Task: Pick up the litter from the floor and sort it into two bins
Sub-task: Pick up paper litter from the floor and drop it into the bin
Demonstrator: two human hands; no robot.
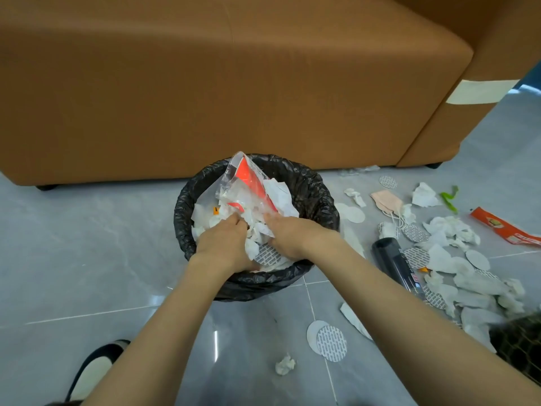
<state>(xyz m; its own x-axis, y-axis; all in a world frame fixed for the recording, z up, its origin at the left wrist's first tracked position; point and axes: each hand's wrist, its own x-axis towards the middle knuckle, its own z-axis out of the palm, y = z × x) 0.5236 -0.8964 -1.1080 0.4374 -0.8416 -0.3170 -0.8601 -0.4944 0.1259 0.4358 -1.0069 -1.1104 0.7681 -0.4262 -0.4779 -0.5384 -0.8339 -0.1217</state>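
**Both hands in the bin, gripping a wad of litter**

The bundle of litter [257, 197], a clear plastic bag with orange-red print tangled with white crumpled paper, sits in the black-lined bin [320, 197] and sticks up above its rim. The left hand [222, 241] and right hand [288, 235] lie side by side on it, fingers curled down into the wad and clutching it. The bin stands on the grey tiled floor [87, 244], close in front of a brown sofa [205, 83]. To its right, loose litter lies scattered: a pink face mask [386, 200], a black bottle [392, 259], an orange-red wrapper [506, 227] and many tissues. Nearer the person lie round foil seals [328, 338] and a crumpled tissue [284, 364].
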